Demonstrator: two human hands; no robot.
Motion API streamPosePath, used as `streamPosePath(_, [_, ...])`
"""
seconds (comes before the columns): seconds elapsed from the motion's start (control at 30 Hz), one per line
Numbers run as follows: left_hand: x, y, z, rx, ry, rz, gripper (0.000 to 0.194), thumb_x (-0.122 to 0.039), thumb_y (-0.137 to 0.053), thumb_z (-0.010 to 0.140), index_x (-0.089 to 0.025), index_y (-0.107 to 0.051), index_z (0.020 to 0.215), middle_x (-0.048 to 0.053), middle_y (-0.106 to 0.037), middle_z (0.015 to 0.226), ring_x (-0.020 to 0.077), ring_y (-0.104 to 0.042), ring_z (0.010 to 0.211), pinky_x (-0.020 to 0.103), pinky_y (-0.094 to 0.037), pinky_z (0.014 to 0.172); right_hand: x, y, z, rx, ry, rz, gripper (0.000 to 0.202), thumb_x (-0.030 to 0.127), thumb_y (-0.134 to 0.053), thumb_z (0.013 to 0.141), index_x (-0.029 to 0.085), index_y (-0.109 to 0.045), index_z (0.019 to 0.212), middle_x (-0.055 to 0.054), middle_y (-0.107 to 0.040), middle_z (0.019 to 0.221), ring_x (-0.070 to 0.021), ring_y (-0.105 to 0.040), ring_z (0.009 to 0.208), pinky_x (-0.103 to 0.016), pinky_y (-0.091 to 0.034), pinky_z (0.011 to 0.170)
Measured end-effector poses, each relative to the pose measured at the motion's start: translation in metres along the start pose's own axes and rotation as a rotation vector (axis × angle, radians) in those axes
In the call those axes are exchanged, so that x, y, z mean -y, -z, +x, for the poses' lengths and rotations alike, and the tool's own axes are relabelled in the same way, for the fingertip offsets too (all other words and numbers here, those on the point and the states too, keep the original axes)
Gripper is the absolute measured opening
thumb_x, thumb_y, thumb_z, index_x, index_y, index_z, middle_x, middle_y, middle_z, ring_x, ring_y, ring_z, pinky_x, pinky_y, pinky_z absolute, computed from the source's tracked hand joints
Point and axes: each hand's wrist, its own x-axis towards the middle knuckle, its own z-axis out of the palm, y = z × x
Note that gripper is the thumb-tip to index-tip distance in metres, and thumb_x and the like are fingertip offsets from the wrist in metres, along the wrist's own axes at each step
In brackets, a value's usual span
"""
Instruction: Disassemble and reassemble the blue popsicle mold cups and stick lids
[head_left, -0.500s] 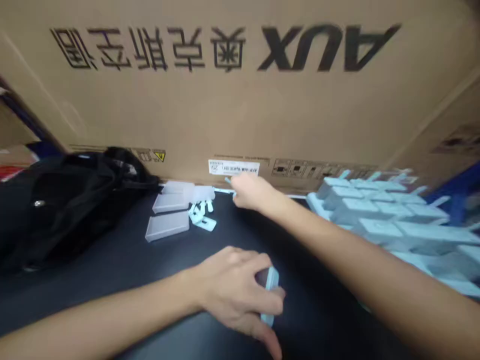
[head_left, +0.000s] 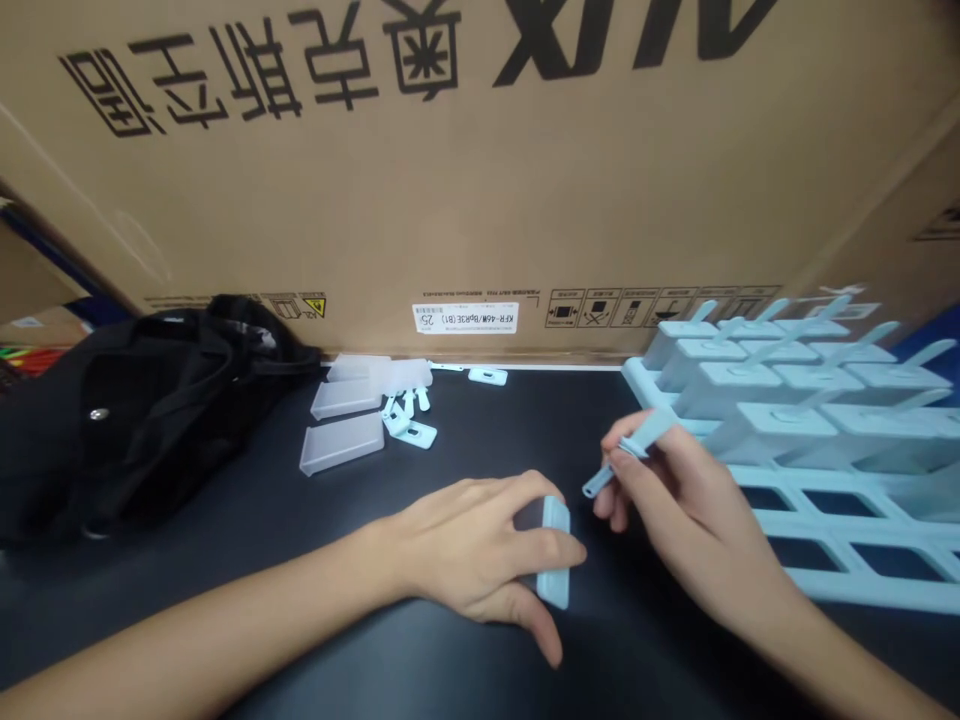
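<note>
My left hand curls over an ice-pop mould, its pale blue lid turned to the right between the fingers. Most of the mould's body is hidden by that hand. In my right hand, pinched between thumb and fingers, is a pale blue ice-pop stick, just right of the left hand and above the table. Left of centre lie several clear mould cups on their sides. Beside them are loose sticks and lids, one lid in front and another lid farther back.
On the right, a pale blue rack holds several lidded moulds with sticks pointing up; its front openings hold nothing. A black bag lies at the left. A large cardboard box stands behind the dark table.
My right hand has come back from the rear of the table to the right front, bringing a stick. My left hand keeps the mould in nearly the same place.
</note>
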Motion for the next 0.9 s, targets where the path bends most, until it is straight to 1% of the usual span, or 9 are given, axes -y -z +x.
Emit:
streamPosePath(0.1, [0.002,0.001,0.000,-0.062,0.010,-0.035,0.067,-0.079,-0.030,0.090,-0.023,-0.056,0.117,0.012,-0.049,0.125,0.0076,-0.049,0.060,0.022,-0.051,0.050,0.002,0.005,-0.004,-0.059,-0.010,0.072,0.020,0.044,-0.052,0.097,0.024,-0.048,0.098,0.003,-0.064,0.060,-0.0109,-0.060,0.049,-0.020,-0.051,0.050])
streamPosePath(0.17, [0.002,0.002,0.001,-0.098,-0.013,-0.026,0.063,-0.076,-0.031,0.093,-0.022,-0.056,0.112,0.012,-0.051,0.126,0.0080,-0.050,0.060,0.021,-0.049,0.047,0.006,0.004,-0.006,-0.049,0.009,0.110,0.019,0.043,-0.053,0.097,0.024,-0.049,0.098,0.004,-0.063,0.060,-0.0100,-0.060,0.049,-0.019,-0.051,0.050])
streamPosePath(0.3, [-0.001,0.003,0.003,-0.144,-0.061,0.015,0.045,-0.063,-0.038,0.099,-0.022,-0.055,0.104,0.009,-0.058,0.114,0.0126,-0.056,0.069,0.022,-0.048,0.048,0.014,-0.002,-0.010,0.009,-0.020,0.170,0.017,0.040,-0.055,0.096,0.024,-0.051,0.094,0.003,-0.063,0.065,-0.0095,-0.062,0.052,-0.018,-0.053,0.051])
streamPosePath(0.4, [-0.002,0.002,0.003,-0.246,-0.054,-0.029,0.035,-0.055,-0.040,0.100,-0.022,-0.053,0.104,0.008,-0.059,0.108,0.0118,-0.056,0.066,0.021,-0.045,0.046,0.021,-0.008,-0.016,-0.002,-0.063,0.213,0.015,0.038,-0.060,0.094,0.024,-0.054,0.094,0.003,-0.064,0.068,-0.0102,-0.065,0.057,-0.018,-0.056,0.055])
streamPosePath(0.57, [0.001,-0.006,0.002,-0.410,-0.062,-0.209,0.037,-0.048,-0.047,0.091,-0.021,-0.043,0.117,0.006,-0.059,0.091,0.0160,-0.059,0.070,0.025,-0.048,0.053,0.036,-0.018,-0.025,-0.117,-0.055,0.260,0.010,0.033,-0.066,0.090,0.025,-0.059,0.091,0.004,-0.063,0.073,-0.0086,-0.066,0.061,-0.017,-0.056,0.061])
streamPosePath(0.67, [0.005,-0.011,0.001,-0.470,-0.056,-0.306,0.044,-0.048,-0.059,0.092,-0.026,-0.035,0.121,0.005,-0.056,0.094,0.0158,-0.059,0.075,0.025,-0.050,0.060,0.036,-0.023,-0.027,-0.162,-0.012,0.261,0.010,0.031,-0.067,0.089,0.025,-0.059,0.088,0.004,-0.063,0.078,-0.0082,-0.066,0.061,-0.017,-0.056,0.060])
streamPosePath(0.73, [0.008,-0.012,0.001,-0.487,-0.044,-0.392,0.048,-0.047,-0.068,0.090,-0.029,-0.032,0.116,0.005,-0.055,0.099,0.0156,-0.059,0.081,0.025,-0.052,0.065,0.031,-0.025,-0.027,-0.136,0.016,0.231,0.010,0.032,-0.066,0.090,0.025,-0.059,0.089,0.002,-0.065,0.081,-0.0094,-0.067,0.061,-0.019,-0.056,0.060])
streamPosePath(0.8, [0.008,-0.009,0.001,-0.462,-0.022,-0.418,0.047,-0.043,-0.073,0.087,-0.028,-0.034,0.108,0.007,-0.055,0.104,0.0178,-0.059,0.092,0.027,-0.054,0.071,0.025,-0.025,-0.025,-0.081,0.044,0.173,0.010,0.032,-0.064,0.091,0.024,-0.059,0.091,0.001,-0.066,0.084,-0.0108,-0.066,0.063,-0.021,-0.056,0.060])
streamPosePath(0.9, [0.004,-0.002,0.000,-0.385,0.011,-0.358,0.031,-0.029,-0.071,0.090,-0.023,-0.040,0.095,0.010,-0.050,0.115,0.0181,-0.059,0.099,0.029,-0.055,0.077,0.019,-0.023,-0.022,-0.006,0.152,0.030,0.008,0.030,-0.058,0.094,0.023,-0.058,0.090,0.000,-0.063,0.082,-0.0110,-0.063,0.067,-0.023,-0.052,0.061])
